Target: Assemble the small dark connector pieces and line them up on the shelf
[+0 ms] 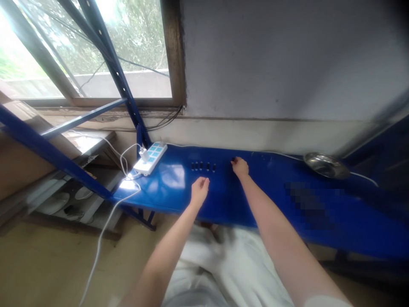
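A row of small black cylinders (201,166) with pale ends, battery-like in look, stands on the blue tabletop (220,198). Just in front of this row is my left hand (200,188), its fingers curled together; whether anything is between them is hidden. To the right of the row, my right hand (240,166) is closed at the fingertips on a small dark piece (233,159) at the table surface. Its shape is mostly covered by the fingers, so its kind cannot be made out.
A white power strip (150,158) with a plugged-in adapter lies at the table's left end, its cable (101,236) hanging to the floor. A shiny metal bowl or lid (326,165) sits at the back right. Blue rack posts (119,76) rise at the left, before a window.
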`<state>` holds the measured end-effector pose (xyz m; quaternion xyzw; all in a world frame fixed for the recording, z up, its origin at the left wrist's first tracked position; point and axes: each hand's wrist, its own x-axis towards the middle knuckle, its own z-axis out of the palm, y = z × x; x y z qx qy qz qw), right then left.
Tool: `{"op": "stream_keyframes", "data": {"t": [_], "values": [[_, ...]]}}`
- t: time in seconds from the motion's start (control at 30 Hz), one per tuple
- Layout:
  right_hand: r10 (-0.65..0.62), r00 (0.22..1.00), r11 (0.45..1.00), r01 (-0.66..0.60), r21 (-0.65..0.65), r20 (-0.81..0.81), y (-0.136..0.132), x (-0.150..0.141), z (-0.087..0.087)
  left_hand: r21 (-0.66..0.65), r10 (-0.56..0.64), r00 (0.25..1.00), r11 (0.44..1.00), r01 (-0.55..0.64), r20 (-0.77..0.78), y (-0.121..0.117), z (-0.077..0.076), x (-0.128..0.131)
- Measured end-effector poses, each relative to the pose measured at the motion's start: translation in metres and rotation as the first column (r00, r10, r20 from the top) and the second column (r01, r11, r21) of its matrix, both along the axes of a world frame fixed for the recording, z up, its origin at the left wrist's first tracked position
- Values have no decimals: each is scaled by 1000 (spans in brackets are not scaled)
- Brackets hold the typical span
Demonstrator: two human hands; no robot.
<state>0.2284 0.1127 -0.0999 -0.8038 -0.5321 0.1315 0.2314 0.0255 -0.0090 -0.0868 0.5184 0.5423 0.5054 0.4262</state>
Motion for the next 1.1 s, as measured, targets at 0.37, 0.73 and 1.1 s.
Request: {"op": "stream_keyframes", "data": {"t": [0.37,0.73,1.1], "values": [[21,999,994,-24,-108,-27,4,6,2,-13,-71,997,997,71,-27,2,-3,-2],[92,993,986,-81,-147,68,-30,-6,24,6,-43,999,999,43,-31,1,-4,-2],[338,939,941,-336,-39,65,-38,-76,10,61,-45,997,997,49,-67,0,-4,-4]]}}
